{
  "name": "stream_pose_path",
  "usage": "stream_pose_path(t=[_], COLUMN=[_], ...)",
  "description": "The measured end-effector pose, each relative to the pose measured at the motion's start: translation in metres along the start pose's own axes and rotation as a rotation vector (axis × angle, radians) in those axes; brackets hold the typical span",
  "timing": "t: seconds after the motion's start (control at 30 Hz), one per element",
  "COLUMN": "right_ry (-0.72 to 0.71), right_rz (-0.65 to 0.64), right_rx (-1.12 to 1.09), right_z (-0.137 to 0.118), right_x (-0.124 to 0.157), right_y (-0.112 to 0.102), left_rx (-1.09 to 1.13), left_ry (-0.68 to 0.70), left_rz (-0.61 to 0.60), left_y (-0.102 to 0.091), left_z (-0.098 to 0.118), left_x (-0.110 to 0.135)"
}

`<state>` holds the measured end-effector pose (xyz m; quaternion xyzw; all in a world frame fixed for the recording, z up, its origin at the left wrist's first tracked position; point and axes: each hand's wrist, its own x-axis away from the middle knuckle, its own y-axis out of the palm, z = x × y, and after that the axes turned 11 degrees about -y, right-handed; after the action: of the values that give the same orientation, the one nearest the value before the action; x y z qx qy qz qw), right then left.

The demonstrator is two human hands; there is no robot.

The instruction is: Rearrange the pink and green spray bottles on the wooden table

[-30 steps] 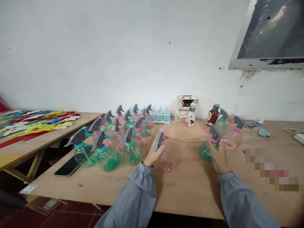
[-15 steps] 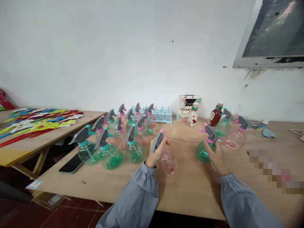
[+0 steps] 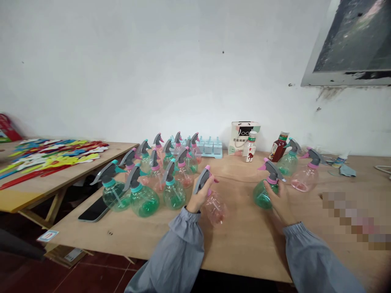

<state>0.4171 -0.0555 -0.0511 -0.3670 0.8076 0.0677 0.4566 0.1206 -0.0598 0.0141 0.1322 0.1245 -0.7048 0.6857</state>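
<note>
My left hand [image 3: 198, 197] is wrapped round the grey trigger head of a clear pink spray bottle [image 3: 216, 210], which tilts a little over the table. With its fingers at the neck, my right hand [image 3: 281, 202] grips a green spray bottle [image 3: 260, 196] whose grey head has a pink nozzle and collar. Part of this bottle is hidden behind my fingers. To the left of my left hand, several green and pink spray bottles [image 3: 144, 202] stand in a group. Right of my right hand are a pink spray bottle [image 3: 305, 178] and a green one [image 3: 287, 163].
Against the wall stand a pale blue mould set [image 3: 210, 149], a paper bag [image 3: 236, 140], a white-capped bottle [image 3: 249, 151] and a dark red bottle [image 3: 277, 149]. A phone [image 3: 91, 211] lies at left. Colourful gloves [image 3: 58, 160] cover a second table. Something at right is blurred out.
The view has shifted slightly, so everything sits a little further right. Both hands keep their hold on the same bottles, with hardly any movement.
</note>
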Motion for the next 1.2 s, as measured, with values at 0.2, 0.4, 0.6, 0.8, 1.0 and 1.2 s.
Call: stream_pose_path(t=[0.2, 0.4, 0.6, 0.8, 1.0, 1.2], right_ry=[0.009, 0.011, 0.005, -0.009, -0.004, 0.003], right_rz=[-0.018, -0.009, -0.001, -0.012, -0.029, -0.041], right_rx=[-0.008, -0.042, -0.032, -0.010, -0.030, -0.024], right_z=[0.000, 0.000, 0.000, -0.001, -0.001, 0.002], right_x=[0.000, 0.002, 0.002, 0.000, 0.001, 0.005], right_y=[0.000, 0.001, 0.001, -0.001, -0.001, 0.001], left_rx=[-0.036, -0.055, -0.095, -0.321, -0.561, -0.836], left_ry=[0.037, 0.078, 0.070, 0.138, 0.185, -0.038], left_rz=[0.081, 0.072, 0.138, 0.091, 0.217, 0.155], left_y=[-0.002, -0.005, -0.001, 0.005, 0.004, 0.003], left_z=[0.005, 0.009, 0.004, -0.004, -0.024, -0.048], left_x=[0.002, 0.001, 0.003, -0.002, 0.005, 0.040])
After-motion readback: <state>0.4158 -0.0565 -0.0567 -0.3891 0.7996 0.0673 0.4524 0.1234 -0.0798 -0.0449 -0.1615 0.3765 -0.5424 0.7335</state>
